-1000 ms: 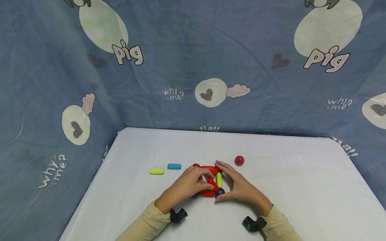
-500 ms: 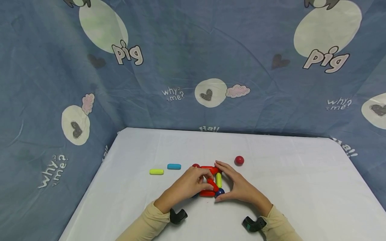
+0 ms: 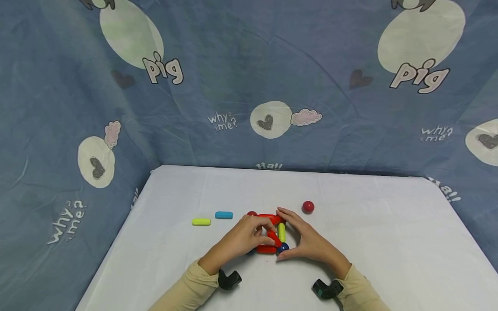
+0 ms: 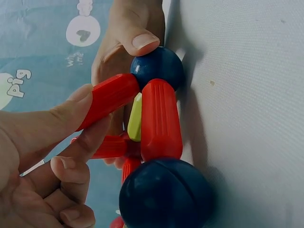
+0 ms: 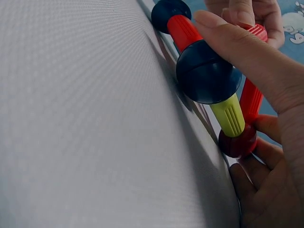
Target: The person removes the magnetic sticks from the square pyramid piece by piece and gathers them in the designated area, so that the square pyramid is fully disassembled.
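Observation:
Red and yellow-green rods join blue and red balls in a low four-cornered frame. My left hand pinches a slanting red rod between thumb and fingers; its lower end meets the blue ball at the near right corner. My right hand spans the frame's right side. Its thumb presses that ball, and its fingers hold the dark red ball at the far right. Between these two balls lies a yellow-green rod. A flat red rod runs along the near side to another blue ball.
A loose red ball lies beyond the right hand. To the left are a loose yellow-green rod and a blue rod. A blue printed cloth hangs behind the white table.

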Demonstrator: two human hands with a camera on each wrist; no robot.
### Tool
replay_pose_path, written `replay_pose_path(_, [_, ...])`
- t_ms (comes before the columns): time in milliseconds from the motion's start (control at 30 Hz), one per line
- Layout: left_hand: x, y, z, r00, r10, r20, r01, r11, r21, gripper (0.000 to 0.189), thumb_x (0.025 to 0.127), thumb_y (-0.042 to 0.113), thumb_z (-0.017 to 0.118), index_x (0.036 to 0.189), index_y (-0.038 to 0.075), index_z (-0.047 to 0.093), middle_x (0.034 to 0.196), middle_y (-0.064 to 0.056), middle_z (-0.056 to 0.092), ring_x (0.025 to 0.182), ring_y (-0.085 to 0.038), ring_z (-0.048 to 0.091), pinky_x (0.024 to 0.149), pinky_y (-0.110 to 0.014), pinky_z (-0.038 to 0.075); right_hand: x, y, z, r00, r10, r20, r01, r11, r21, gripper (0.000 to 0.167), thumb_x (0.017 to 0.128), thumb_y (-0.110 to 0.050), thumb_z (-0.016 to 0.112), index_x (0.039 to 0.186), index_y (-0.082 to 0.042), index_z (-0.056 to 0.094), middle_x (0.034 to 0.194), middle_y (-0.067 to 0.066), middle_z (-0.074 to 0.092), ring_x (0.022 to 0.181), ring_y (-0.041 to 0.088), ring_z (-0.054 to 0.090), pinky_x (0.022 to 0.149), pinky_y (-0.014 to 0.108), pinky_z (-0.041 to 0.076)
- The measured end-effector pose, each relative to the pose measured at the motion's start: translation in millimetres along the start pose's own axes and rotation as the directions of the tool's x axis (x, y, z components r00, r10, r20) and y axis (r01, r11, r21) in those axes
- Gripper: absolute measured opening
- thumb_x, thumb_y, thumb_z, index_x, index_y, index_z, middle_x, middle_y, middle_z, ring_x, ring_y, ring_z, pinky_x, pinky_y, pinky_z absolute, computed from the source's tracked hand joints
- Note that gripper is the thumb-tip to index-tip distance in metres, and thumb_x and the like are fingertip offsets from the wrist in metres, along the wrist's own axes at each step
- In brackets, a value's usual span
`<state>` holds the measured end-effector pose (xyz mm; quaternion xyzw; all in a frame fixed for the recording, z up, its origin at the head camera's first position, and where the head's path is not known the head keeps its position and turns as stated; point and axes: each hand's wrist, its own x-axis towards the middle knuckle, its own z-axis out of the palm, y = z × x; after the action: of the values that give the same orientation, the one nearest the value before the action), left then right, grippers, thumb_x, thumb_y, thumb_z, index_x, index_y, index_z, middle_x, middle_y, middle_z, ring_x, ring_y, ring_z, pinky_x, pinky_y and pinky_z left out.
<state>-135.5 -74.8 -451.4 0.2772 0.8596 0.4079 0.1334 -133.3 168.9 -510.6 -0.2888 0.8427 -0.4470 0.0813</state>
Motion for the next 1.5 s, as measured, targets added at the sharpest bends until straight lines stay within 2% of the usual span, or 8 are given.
replay_pose_path(433, [-3.3, -5.1, -1.7, 1.000, 0.004, -0.014, -0.004, 1.000, -0.027, 0.019, 0.087, 0.020, 0.084, 0.103, 0.013, 0.077, 0.072, 0.003, 0.064, 0.059, -0.004, 0.046, 0.054, -0.019, 0.037, 3.5, -1, 1, 1.000, -0.007, 0.014, 0.008, 1.000, -0.004, 0.112, 0.071, -0.048, 0.094, 0.161, -0.017, 0.035, 0.170, 0.006, 0.030, 0.156, 0.034, 0.029, 0.118, 0.067, 0.031])
replay_pose_path(533, [-3.7, -3.2, -7.4, 1.000, -0.010, -0.019, 0.009, 0.998, -0.054, 0.016, 0.090, 0.026, 0.082, 0.102, 0.018, 0.076, 0.082, 0.005, 0.070, 0.064, -0.004, 0.049, 0.056, -0.019, 0.039, 4.3, -1, 1, 1.000, -0.010, 0.012, 0.010, 1.000, -0.012, 0.113, 0.071, -0.049, 0.093, 0.162, -0.016, 0.035, 0.170, 0.005, 0.030, 0.156, 0.034, 0.030, 0.118, 0.067, 0.031])
replay_pose_path(633, [-5.4, 0.6, -18.8, 0.998, -0.006, -0.066, 0.000, 0.996, -0.094, 0.013, 0.090, 0.030, 0.080, 0.101, 0.023, 0.076, 0.089, 0.008, 0.072, 0.067, -0.006, 0.050, 0.059, -0.021, 0.040, 5.0, -1, 1, 1.000, -0.006, 0.013, 0.006, 1.000, -0.017, 0.113, 0.071, -0.049, 0.093, 0.161, -0.016, 0.035, 0.170, 0.006, 0.030, 0.156, 0.034, 0.030, 0.118, 0.066, 0.032])
replay_pose_path(800, [-9.1, 3.4, -34.8, 0.990, -0.009, -0.141, -0.003, 0.996, -0.086, 0.015, 0.087, 0.024, 0.084, 0.100, 0.024, 0.077, 0.075, 0.009, 0.060, 0.063, -0.007, 0.045, 0.058, -0.021, 0.036, 4.4, -2, 0, 1.000, 0.012, 0.018, -0.011, 1.000, -0.021, 0.112, 0.071, -0.049, 0.094, 0.161, -0.018, 0.036, 0.170, 0.006, 0.030, 0.156, 0.033, 0.031, 0.119, 0.064, 0.032])
replay_pose_path(900, [-8.8, 3.0, -36.4, 0.992, -0.009, -0.129, 0.000, 0.997, -0.071, 0.016, 0.086, 0.025, 0.086, 0.100, 0.022, 0.078, 0.070, 0.007, 0.054, 0.060, -0.005, 0.044, 0.056, -0.020, 0.034, 3.3, -2, -1, 1.000, 0.016, 0.015, -0.016, 1.000, -0.021, 0.111, 0.071, -0.049, 0.093, 0.161, -0.018, 0.036, 0.170, 0.004, 0.030, 0.156, 0.032, 0.031, 0.118, 0.064, 0.032])
replay_pose_path(1133, [-11.0, -0.4, -37.8, 0.991, -0.017, -0.136, 0.008, 0.998, -0.067, 0.017, 0.084, 0.022, 0.087, 0.098, 0.024, 0.078, 0.069, 0.006, 0.054, 0.060, -0.005, 0.044, 0.055, -0.020, 0.033, 3.7, -1, 2, 1.000, 0.013, 0.012, -0.013, 1.000, -0.008, 0.112, 0.071, -0.047, 0.094, 0.161, -0.017, 0.036, 0.170, 0.005, 0.030, 0.156, 0.033, 0.031, 0.118, 0.065, 0.032])
replay_pose_path(1333, [-20.7, -12.3, -52.6, 0.976, -0.081, -0.200, 0.062, 0.993, -0.099, 0.019, 0.082, 0.022, 0.089, 0.098, 0.025, 0.079, 0.070, 0.000, 0.056, 0.063, -0.011, 0.045, 0.055, -0.022, 0.032, 3.4, -2, 2, 1.000, 0.024, 0.015, -0.024, 1.000, -0.015, 0.113, 0.069, -0.048, 0.095, 0.161, -0.017, 0.036, 0.170, 0.005, 0.030, 0.156, 0.034, 0.030, 0.119, 0.065, 0.031])
replay_pose_path(1500, [-32.5, -32.8, -73.0, 0.947, -0.132, -0.294, 0.115, 0.991, -0.075, 0.021, 0.079, 0.023, 0.090, 0.098, 0.022, 0.081, 0.072, -0.002, 0.060, 0.067, -0.014, 0.046, 0.057, -0.023, 0.034, 1.3, -3, 1, 1.000, 0.030, 0.004, -0.030, 0.999, -0.016, 0.113, 0.069, -0.048, 0.095, 0.161, -0.016, 0.037, 0.170, 0.005, 0.030, 0.156, 0.034, 0.030, 0.118, 0.065, 0.032])
